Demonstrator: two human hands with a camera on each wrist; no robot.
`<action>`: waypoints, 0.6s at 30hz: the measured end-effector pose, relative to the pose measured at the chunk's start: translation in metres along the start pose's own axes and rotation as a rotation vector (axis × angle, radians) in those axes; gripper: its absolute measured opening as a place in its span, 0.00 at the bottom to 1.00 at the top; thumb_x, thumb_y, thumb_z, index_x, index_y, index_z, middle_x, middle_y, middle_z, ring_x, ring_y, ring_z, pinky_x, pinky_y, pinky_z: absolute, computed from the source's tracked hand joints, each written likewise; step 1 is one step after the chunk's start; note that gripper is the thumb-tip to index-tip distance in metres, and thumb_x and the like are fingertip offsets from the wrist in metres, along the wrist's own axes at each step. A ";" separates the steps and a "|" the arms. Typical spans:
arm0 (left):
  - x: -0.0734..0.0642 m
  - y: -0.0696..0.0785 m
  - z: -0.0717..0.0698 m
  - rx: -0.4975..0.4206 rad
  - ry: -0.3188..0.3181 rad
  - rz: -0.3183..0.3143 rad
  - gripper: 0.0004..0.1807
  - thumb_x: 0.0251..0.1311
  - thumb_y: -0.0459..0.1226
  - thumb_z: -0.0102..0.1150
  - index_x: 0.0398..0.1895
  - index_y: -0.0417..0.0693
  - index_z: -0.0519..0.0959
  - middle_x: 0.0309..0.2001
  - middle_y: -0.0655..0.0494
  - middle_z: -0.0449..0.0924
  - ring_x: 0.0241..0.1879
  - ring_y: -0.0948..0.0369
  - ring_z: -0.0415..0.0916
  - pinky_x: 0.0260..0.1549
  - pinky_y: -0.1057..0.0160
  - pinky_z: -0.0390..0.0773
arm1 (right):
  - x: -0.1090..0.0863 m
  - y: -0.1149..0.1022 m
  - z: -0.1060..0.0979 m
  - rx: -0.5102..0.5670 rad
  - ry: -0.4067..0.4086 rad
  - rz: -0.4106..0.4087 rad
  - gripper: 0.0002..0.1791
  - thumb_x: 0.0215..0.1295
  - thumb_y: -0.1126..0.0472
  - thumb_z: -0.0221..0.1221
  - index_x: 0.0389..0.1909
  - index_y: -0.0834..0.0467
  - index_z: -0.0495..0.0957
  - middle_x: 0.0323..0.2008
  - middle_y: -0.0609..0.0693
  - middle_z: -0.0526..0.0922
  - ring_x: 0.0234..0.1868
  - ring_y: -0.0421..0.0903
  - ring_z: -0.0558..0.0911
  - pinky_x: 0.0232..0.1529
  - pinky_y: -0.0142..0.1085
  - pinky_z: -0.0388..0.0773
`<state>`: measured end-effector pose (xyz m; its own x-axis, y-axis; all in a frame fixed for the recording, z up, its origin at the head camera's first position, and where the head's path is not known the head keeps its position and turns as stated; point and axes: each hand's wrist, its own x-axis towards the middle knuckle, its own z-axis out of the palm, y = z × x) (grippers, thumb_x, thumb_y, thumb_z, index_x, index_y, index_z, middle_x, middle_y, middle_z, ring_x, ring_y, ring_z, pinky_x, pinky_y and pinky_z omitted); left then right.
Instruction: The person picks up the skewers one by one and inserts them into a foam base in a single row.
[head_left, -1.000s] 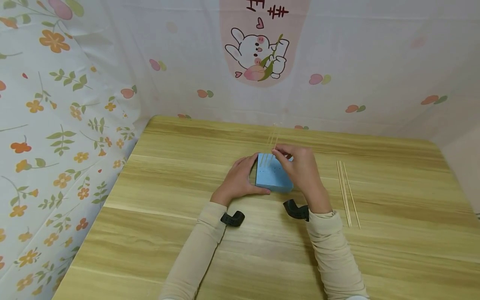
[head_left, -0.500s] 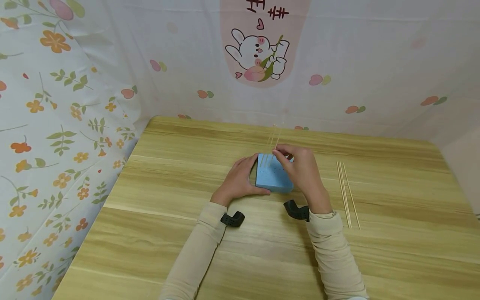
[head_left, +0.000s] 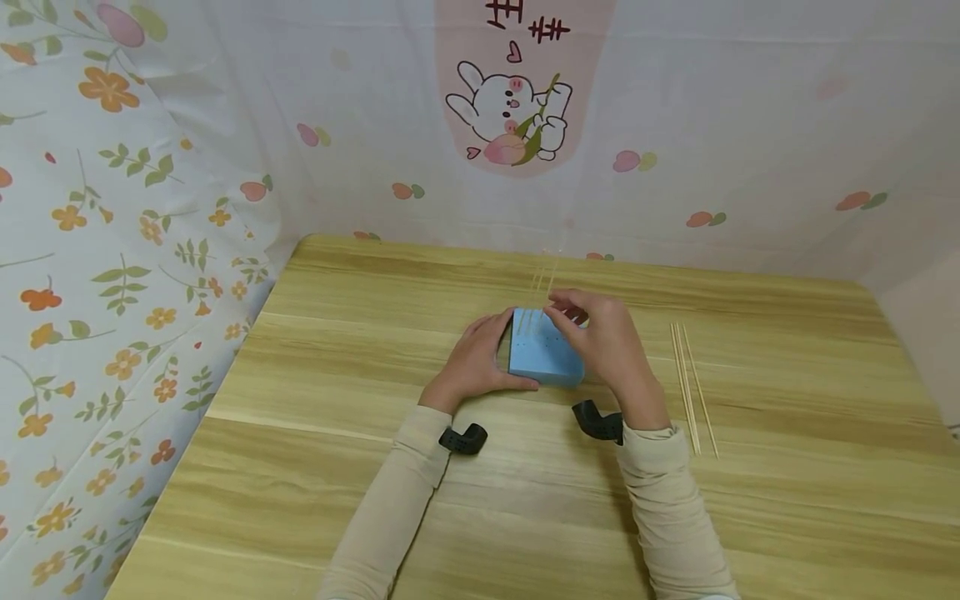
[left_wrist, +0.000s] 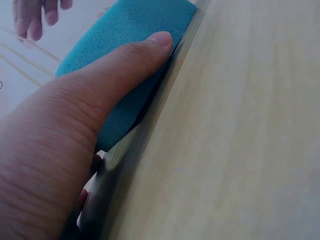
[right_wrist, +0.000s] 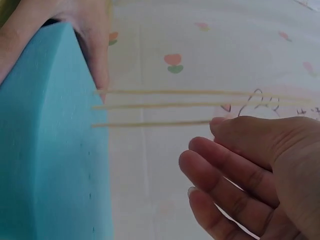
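Observation:
A light blue foam block (head_left: 546, 354) with small holes on top sits on the table. My left hand (head_left: 474, 357) holds it by the left side, its thumb along the front face, as the left wrist view also shows. Three thin wooden skewers (right_wrist: 155, 106) stand in a row in the block, near its left back part. My right hand (head_left: 606, 337) is above the block's right side, with the fingers loosely bent and apart from the thumb. In the right wrist view its thumb tip (right_wrist: 218, 125) overlaps the nearest skewer; whether it touches is unclear.
Several more skewers (head_left: 686, 387) lie loose on the wooden table (head_left: 810, 417), right of my right hand. A patterned white cloth (head_left: 675, 108) hangs behind the table, and a floral one (head_left: 150, 333) hangs at the left.
The right thumb and fingers have come apart from their pinch on the third skewer, which stays standing in the block. The left hand keeps its hold; the head view has shifted slightly.

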<state>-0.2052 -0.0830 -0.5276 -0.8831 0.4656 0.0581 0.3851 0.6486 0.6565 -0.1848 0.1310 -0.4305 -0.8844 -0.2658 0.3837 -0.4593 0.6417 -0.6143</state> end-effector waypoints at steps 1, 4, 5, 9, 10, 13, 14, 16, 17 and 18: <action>0.000 0.000 0.001 -0.002 0.000 0.000 0.71 0.41 0.64 0.80 0.84 0.45 0.50 0.78 0.52 0.63 0.77 0.52 0.57 0.78 0.55 0.48 | -0.002 0.002 -0.002 -0.008 -0.002 0.009 0.11 0.71 0.65 0.65 0.49 0.68 0.87 0.37 0.59 0.90 0.33 0.54 0.86 0.38 0.49 0.86; 0.001 0.000 0.002 0.004 0.007 0.001 0.72 0.40 0.64 0.80 0.84 0.45 0.50 0.78 0.52 0.63 0.77 0.52 0.58 0.78 0.55 0.49 | -0.008 0.009 -0.008 -0.039 -0.012 0.050 0.11 0.71 0.65 0.65 0.48 0.67 0.87 0.37 0.58 0.89 0.34 0.53 0.85 0.38 0.47 0.85; 0.001 0.000 0.002 0.002 0.011 0.000 0.72 0.40 0.64 0.81 0.84 0.45 0.51 0.77 0.52 0.64 0.77 0.52 0.58 0.78 0.55 0.48 | -0.011 0.012 -0.010 -0.049 -0.015 0.067 0.10 0.71 0.65 0.65 0.47 0.66 0.87 0.37 0.58 0.89 0.34 0.52 0.85 0.38 0.47 0.84; 0.001 0.001 0.001 -0.017 0.012 0.000 0.73 0.39 0.63 0.82 0.84 0.44 0.51 0.77 0.51 0.64 0.77 0.52 0.57 0.78 0.55 0.48 | -0.025 0.027 -0.022 -0.083 -0.030 0.122 0.09 0.72 0.66 0.64 0.46 0.66 0.87 0.37 0.58 0.89 0.35 0.53 0.84 0.40 0.50 0.84; 0.001 0.001 0.001 -0.020 0.008 -0.002 0.73 0.39 0.62 0.82 0.84 0.44 0.51 0.78 0.51 0.63 0.77 0.52 0.57 0.78 0.56 0.48 | -0.030 0.032 -0.026 -0.094 -0.031 0.135 0.09 0.72 0.66 0.64 0.46 0.66 0.87 0.36 0.58 0.89 0.36 0.53 0.85 0.41 0.51 0.84; 0.000 0.001 0.001 -0.015 -0.006 -0.006 0.73 0.40 0.62 0.82 0.84 0.43 0.49 0.78 0.50 0.62 0.77 0.52 0.56 0.79 0.56 0.47 | -0.046 0.047 -0.038 -0.139 -0.028 0.166 0.09 0.73 0.66 0.63 0.46 0.66 0.87 0.36 0.58 0.89 0.35 0.54 0.85 0.39 0.52 0.83; 0.000 0.001 0.001 -0.012 -0.011 -0.011 0.73 0.41 0.62 0.81 0.84 0.44 0.49 0.78 0.51 0.61 0.78 0.52 0.56 0.79 0.56 0.47 | -0.051 0.052 -0.043 -0.155 -0.021 0.175 0.09 0.73 0.65 0.63 0.46 0.66 0.87 0.35 0.58 0.88 0.35 0.55 0.85 0.38 0.52 0.83; 0.000 0.002 0.001 -0.007 -0.015 -0.016 0.73 0.41 0.62 0.81 0.84 0.44 0.48 0.79 0.50 0.61 0.78 0.52 0.55 0.79 0.56 0.47 | -0.063 0.063 -0.054 -0.182 -0.009 0.204 0.09 0.73 0.64 0.63 0.46 0.66 0.87 0.35 0.59 0.88 0.34 0.56 0.85 0.36 0.52 0.82; -0.001 0.002 0.001 -0.006 -0.016 -0.017 0.73 0.41 0.62 0.81 0.84 0.44 0.49 0.79 0.50 0.61 0.78 0.51 0.55 0.79 0.56 0.47 | -0.069 0.068 -0.060 -0.192 -0.007 0.227 0.10 0.73 0.64 0.62 0.46 0.66 0.87 0.35 0.59 0.88 0.35 0.57 0.85 0.36 0.53 0.82; -0.001 0.003 0.001 -0.007 -0.016 -0.015 0.73 0.41 0.62 0.82 0.84 0.43 0.49 0.79 0.50 0.61 0.78 0.51 0.55 0.79 0.56 0.47 | -0.074 0.073 -0.066 -0.202 -0.007 0.256 0.10 0.74 0.64 0.62 0.46 0.67 0.86 0.36 0.61 0.88 0.35 0.59 0.86 0.36 0.53 0.82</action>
<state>-0.2030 -0.0811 -0.5266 -0.8845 0.4651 0.0364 0.3697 0.6513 0.6627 -0.1472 0.2453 -0.4584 -0.9700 -0.0820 0.2288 -0.1967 0.8178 -0.5409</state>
